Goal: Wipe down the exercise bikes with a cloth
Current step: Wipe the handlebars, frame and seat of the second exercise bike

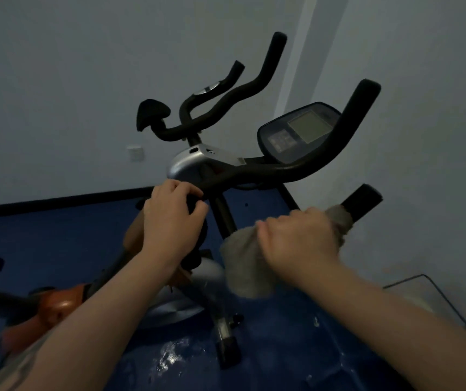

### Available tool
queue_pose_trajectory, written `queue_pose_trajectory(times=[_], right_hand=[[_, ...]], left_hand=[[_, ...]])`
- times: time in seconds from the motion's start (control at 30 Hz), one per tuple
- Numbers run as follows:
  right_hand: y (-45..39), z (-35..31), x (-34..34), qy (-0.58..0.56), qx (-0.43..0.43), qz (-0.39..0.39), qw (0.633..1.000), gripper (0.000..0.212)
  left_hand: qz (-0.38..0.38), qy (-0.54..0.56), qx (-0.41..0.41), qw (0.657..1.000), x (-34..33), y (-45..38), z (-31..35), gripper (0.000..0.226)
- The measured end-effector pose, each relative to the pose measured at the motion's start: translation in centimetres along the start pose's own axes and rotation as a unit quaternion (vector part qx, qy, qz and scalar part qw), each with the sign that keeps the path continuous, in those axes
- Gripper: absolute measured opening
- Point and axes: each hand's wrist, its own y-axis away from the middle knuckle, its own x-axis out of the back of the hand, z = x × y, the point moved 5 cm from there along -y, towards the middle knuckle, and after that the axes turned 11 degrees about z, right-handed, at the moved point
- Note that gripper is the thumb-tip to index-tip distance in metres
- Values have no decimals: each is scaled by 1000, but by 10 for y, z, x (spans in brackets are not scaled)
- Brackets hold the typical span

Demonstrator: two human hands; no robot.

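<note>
An exercise bike (189,165) with black handlebars and a grey console (299,131) stands in front of me. My left hand (170,218) grips the near left handlebar grip, fingers curled round it. My right hand (296,235) holds a grey cloth (246,263) wrapped round the near right handlebar (363,203), whose black end sticks out beyond the cloth. Part of the cloth hangs below my hand.
An orange and grey machine (57,303) lies low at the left. The floor (282,348) is blue with wet patches. White walls meet in a corner (296,66) behind the bike. A dark wire frame (429,294) stands at the right by the wall.
</note>
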Motion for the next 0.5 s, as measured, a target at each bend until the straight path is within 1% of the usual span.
queue_pose_trajectory(times=[0.03, 0.1, 0.13, 0.17, 0.23, 0.27, 0.33, 0.4, 0.43, 0.5], right_hand=[[-5, -16, -1, 5, 16, -5, 1000, 35], [-4, -36, -8, -43, 27, -44, 998, 27], [0, -37, -12, -56, 33, -64, 996, 27], [3, -35, -12, -53, 36, -64, 996, 29], [8, -28, -10, -44, 17, -58, 997, 40], [9, -27, -13, -38, 11, -73, 997, 45], [4, -36, -18, -41, -11, -117, 992, 46], [-11, -49, -23, -50, 13, -154, 987, 37], [-21, -52, -28, -64, 27, -189, 980, 40], [-36, -49, -40, -129, 7, -267, 955, 41]], left_hand=[[0, 3, 8, 1000, 1, 0, -1, 14], [-5, 6, 18, 1000, 1, 1, -1, 13], [-7, 9, 20, 1000, 2, 0, 0, 13], [-9, 12, 21, 1000, 2, 0, 0, 12], [-9, 14, 22, 1000, 2, 0, 0, 11], [-9, 12, 20, 1000, 2, 0, 0, 12], [-11, 6, 15, 1000, 0, -1, -1, 12], [-13, 7, 10, 1000, -1, -2, -2, 11], [-12, 12, 7, 1000, -1, -2, -2, 11], [-4, 30, 1, 1000, 0, -2, -2, 10]])
